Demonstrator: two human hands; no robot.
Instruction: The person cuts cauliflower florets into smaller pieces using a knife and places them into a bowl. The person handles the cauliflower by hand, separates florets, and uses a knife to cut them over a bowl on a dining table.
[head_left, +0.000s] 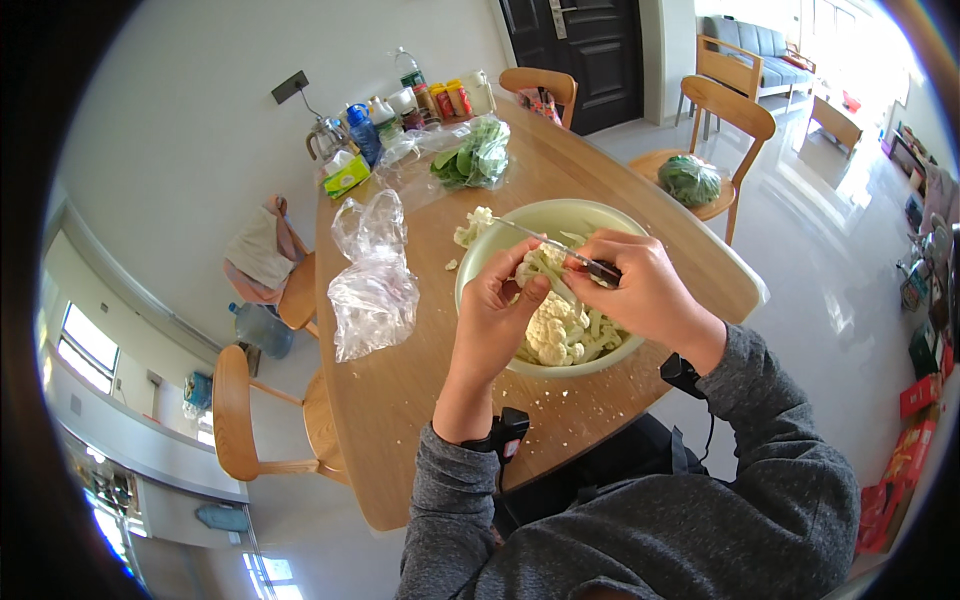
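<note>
Over a pale green bowl (480, 259), my left hand (499, 300) grips a cauliflower floret (541, 262) by its head and stem. My right hand (637, 277) is closed around the dark handle of a kitchen knife (606, 271). Its narrow blade points up and to the left, crossing just above the held floret. Cut cauliflower pieces (556, 330) lie in the bowl below both hands. Beyond the bowl's left rim, another cauliflower piece (474, 226) sits on the table, with a small crumb beside it. The hands partly cover the bowl's contents.
The wooden table (435, 420) carries white crumbs near its front edge. Left of the bowl lies a crumpled clear plastic bag (375, 292). Bagged leafy greens (476, 154), a tissue box (346, 176) and several bottles and jars stand farther back. A wrapped green vegetable (688, 180) rests on a chair.
</note>
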